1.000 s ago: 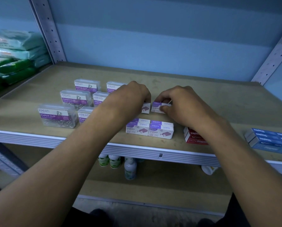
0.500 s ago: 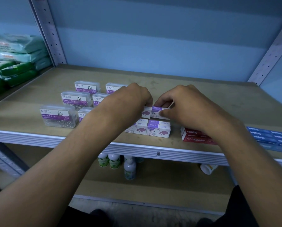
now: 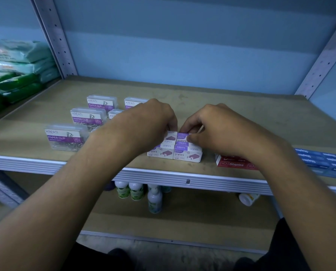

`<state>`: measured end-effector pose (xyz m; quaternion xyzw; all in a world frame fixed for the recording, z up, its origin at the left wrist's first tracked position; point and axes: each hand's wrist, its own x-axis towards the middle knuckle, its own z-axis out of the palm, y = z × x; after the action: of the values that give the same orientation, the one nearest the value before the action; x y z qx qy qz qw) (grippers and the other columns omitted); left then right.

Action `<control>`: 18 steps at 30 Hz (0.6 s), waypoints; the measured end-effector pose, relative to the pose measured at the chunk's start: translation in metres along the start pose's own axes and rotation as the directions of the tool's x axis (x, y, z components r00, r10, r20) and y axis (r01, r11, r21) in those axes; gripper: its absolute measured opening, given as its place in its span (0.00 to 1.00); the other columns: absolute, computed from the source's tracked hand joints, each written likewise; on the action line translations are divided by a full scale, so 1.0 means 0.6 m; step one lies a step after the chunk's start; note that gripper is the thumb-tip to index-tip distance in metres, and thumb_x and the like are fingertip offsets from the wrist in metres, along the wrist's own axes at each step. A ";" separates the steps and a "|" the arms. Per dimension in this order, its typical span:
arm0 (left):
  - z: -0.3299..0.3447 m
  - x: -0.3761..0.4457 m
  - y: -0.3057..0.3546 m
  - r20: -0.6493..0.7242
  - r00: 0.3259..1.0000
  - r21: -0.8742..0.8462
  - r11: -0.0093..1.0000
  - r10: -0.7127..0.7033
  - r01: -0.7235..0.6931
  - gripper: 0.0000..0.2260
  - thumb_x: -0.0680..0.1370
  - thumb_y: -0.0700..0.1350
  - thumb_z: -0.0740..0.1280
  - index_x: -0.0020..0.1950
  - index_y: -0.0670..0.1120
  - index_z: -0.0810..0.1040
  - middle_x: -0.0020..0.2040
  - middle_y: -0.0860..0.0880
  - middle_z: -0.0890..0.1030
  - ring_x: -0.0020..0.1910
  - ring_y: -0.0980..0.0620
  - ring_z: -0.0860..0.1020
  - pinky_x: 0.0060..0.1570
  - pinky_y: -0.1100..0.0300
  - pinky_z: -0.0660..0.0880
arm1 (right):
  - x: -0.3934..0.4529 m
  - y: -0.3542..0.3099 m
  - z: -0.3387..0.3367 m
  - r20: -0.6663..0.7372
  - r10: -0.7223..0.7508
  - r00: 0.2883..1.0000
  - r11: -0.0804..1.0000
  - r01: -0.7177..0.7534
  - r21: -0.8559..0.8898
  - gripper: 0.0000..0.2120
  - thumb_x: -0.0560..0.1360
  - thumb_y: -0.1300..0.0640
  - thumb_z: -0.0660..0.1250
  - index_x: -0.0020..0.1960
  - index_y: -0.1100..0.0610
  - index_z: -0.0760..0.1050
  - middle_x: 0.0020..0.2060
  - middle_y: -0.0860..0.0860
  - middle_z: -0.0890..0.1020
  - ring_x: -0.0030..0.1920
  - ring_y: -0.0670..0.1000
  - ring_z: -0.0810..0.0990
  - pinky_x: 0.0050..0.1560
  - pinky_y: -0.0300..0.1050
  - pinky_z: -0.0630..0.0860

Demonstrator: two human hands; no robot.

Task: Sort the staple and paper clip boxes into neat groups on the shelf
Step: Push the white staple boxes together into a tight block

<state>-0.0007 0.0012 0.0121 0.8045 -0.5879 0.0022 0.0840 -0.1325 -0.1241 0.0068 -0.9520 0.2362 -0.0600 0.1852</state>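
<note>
Left hand (image 3: 151, 122) and right hand (image 3: 218, 130), fingers curled, each pinch a staple box (image 3: 180, 136) at the purple group's 12 o'clock edge on the shelf (image 3: 231, 118).

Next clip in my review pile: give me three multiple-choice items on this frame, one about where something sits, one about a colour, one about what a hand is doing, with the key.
1. Where do the clear paper clip boxes sit relative to the white and purple staple boxes?
A. To their left
B. To their right
C. On the shelf below

2. What colour is the staple box just right of the white and purple group?
A. Green
B. Red
C. Yellow

3. What is the right hand doing?
A. Hanging off the shelf edge
B. Lying flat on the shelf
C. Pinching a white and purple staple box

Key: 1 A, the clear boxes lie on the same shelf, left of the staple group. 2 B, its front is red with white lettering. 3 C, thumb and fingers close on the box in the back row, while the left hand grips the box beside it.
</note>
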 end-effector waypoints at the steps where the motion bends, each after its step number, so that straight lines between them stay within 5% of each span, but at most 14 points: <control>1: 0.000 0.000 -0.001 0.004 1.000 -0.006 1.000 -0.002 0.002 0.15 0.78 0.40 0.63 0.57 0.56 0.83 0.56 0.52 0.81 0.52 0.49 0.81 0.52 0.52 0.79 | 0.000 -0.001 0.001 0.003 0.005 1.000 1.000 -0.005 0.003 0.12 0.75 0.56 0.68 0.52 0.43 0.86 0.46 0.43 0.85 0.46 0.44 0.83 0.50 0.44 0.81; 13: -0.013 -0.006 -0.006 0.112 0.994 -0.013 1.000 0.019 -0.017 0.16 0.82 0.42 0.60 0.62 0.59 0.80 0.59 0.55 0.80 0.58 0.53 0.77 0.58 0.57 0.74 | -0.007 -0.007 -0.004 0.032 -0.007 0.999 1.000 0.007 -0.002 0.12 0.76 0.54 0.66 0.51 0.41 0.86 0.47 0.43 0.85 0.47 0.43 0.82 0.50 0.42 0.80; 18: -0.027 -0.016 -0.014 0.181 0.983 -0.086 0.996 0.044 -0.028 0.15 0.80 0.50 0.61 0.66 0.59 0.77 0.62 0.60 0.79 0.59 0.58 0.76 0.59 0.61 0.71 | -0.015 -0.011 -0.020 0.071 -0.035 0.997 0.999 0.035 -0.001 0.11 0.73 0.42 0.74 0.54 0.42 0.84 0.44 0.38 0.85 0.44 0.36 0.81 0.43 0.34 0.74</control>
<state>0.0058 0.0147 0.0258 0.7864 -0.6072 -0.0945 0.0630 -0.1401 -0.1181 0.0203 -0.9577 0.2128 -0.0290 0.1914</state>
